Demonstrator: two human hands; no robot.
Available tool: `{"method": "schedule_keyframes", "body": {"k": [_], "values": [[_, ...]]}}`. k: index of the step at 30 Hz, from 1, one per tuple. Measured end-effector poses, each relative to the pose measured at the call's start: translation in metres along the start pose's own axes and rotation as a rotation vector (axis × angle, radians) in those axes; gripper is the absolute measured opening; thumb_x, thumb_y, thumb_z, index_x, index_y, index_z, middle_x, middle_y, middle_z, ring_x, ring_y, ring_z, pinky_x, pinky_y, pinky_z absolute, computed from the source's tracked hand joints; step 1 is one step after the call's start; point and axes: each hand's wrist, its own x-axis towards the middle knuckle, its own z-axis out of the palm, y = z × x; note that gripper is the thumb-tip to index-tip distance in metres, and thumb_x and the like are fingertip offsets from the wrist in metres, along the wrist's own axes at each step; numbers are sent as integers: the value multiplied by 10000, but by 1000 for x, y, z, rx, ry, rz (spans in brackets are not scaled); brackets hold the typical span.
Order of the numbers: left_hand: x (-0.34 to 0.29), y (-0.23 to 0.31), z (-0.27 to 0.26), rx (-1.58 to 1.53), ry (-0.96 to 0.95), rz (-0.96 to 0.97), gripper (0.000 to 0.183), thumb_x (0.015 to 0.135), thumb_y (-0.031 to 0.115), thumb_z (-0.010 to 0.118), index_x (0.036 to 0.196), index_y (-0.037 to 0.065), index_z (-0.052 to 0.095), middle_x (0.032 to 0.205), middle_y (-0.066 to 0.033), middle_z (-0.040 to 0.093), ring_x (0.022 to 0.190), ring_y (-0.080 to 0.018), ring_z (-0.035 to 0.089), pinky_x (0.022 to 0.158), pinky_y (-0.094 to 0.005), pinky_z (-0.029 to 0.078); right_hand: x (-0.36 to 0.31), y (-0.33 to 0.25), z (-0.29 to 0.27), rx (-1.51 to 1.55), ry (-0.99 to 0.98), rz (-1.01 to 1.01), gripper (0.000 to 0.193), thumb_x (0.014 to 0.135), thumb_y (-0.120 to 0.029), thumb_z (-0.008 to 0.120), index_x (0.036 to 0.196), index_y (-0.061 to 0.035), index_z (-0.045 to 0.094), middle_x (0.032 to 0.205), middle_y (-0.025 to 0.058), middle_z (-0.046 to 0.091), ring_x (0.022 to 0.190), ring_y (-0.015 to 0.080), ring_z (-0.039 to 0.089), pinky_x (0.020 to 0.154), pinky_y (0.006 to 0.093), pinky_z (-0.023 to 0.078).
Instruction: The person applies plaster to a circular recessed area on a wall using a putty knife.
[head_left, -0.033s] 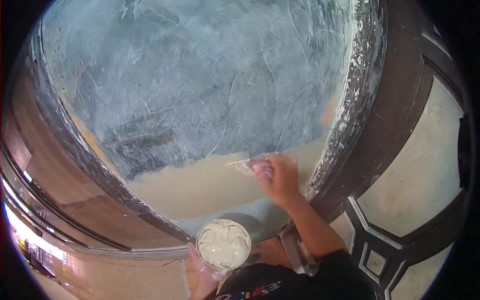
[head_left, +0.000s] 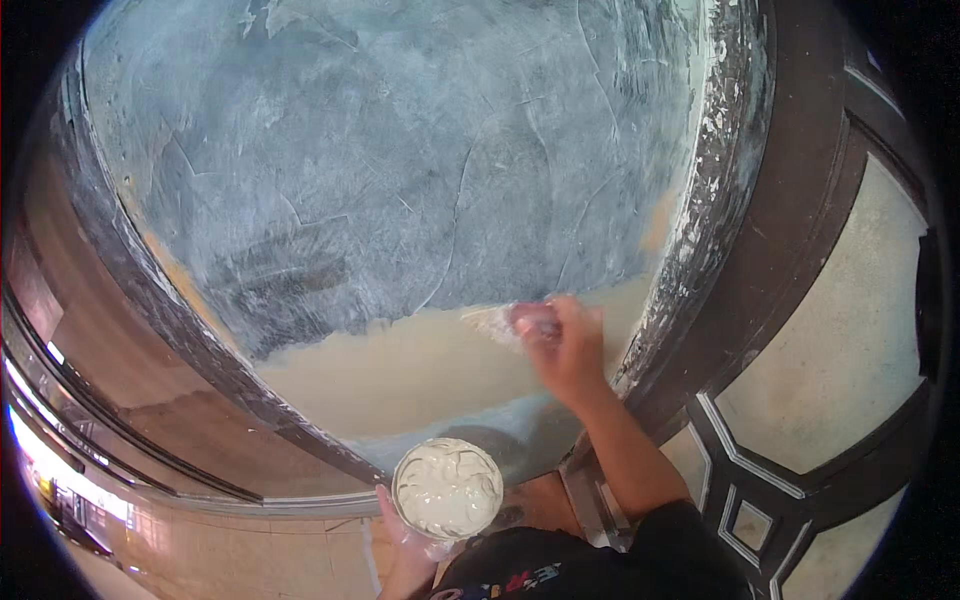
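Observation:
My right hand (head_left: 566,350) is closed around the handle of a paintbrush (head_left: 492,323). The brush's pale, coated bristles point left and lie against the cream band (head_left: 390,370) low on a blue-grey panel (head_left: 400,170). Motion smears the bristles and some of the fingers. Close to my body, my left hand (head_left: 405,535) grips a round tub of thick cream paint (head_left: 447,490) from its left and lower side. The paint has swirled ridges, and most of the left fingers are hidden by the tub.
A dark frame with flaking white paint (head_left: 690,240) edges the panel on the right. Beyond it stands a dark door (head_left: 770,170) with pale insets. On the left are a brown frame (head_left: 140,310) and a tiled floor (head_left: 280,555).
The bristles have swung slightly and now look more fanned out, and my right hand has shifted a little to the right. The tub and my left hand have stayed put.

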Motion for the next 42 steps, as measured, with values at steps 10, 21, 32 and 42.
{"method": "schedule_keyframes", "body": {"k": [10, 21, 32, 42], "values": [[3, 2, -1, -121, 29, -81, 874, 885, 747, 332, 1499, 125, 321, 1528, -155, 337, 1346, -405, 390, 1082, -589, 346, -7, -8, -1, -16, -99, 48, 297, 878, -326, 652, 936, -40, 599, 804, 112, 621, 806, 299, 594, 739, 440, 371], [3, 1, -2, -80, 51, -63, 862, 897, 733, 323, 1492, 109, 328, 1519, -157, 345, 1341, -391, 397, 1089, -563, 345, -27, -1, 4, -33, -84, 50, 318, 854, -330, 681, 969, -46, 594, 858, 117, 624, 796, 316, 574, 785, 445, 348], [-2, 4, -2, -128, 45, -35, 868, 888, 730, 357, 1489, 105, 334, 1517, -165, 352, 1348, -402, 389, 1089, -576, 343, -37, 10, 9, 186, -101, 243, 306, 863, -325, 668, 840, -28, 597, 773, 129, 618, 661, 330, 564, 630, 446, 416], [-8, 2, -18, -60, 52, 14, 872, 890, 735, 338, 1493, 104, 329, 1523, -160, 347, 1353, -397, 386, 1096, -567, 337, -30, 10, -3, 289, 209, 478, 401, 864, -353, 691, 1011, -6, 555, 823, 135, 647, 700, 295, 620, 644, 405, 465]]}}
